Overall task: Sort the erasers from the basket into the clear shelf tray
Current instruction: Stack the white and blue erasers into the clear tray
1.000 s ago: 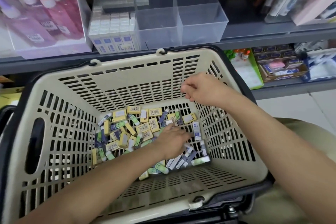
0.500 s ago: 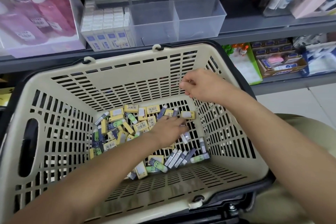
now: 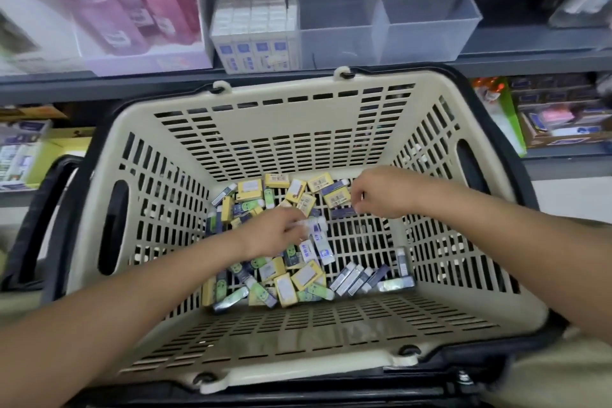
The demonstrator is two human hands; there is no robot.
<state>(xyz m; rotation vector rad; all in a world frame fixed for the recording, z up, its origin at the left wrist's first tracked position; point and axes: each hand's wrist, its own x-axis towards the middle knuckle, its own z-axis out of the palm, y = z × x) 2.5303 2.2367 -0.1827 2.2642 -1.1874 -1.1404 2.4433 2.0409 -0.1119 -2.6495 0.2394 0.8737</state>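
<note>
Beige basket [image 3: 281, 129]: right grip [image 3: 381, 192] has dropped from the far wall onto the erasers [image 3: 336, 197], closure unclear, while left grip [image 3: 275, 232] pinches white erasers [image 3: 313, 227], so tray [image 3: 427, 26] loading nears.

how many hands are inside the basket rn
2. The left hand is over the middle of the eraser pile, by white and blue erasers; the right hand is toward the far end of the basket, beside yellow erasers. None seem hidden.
</note>
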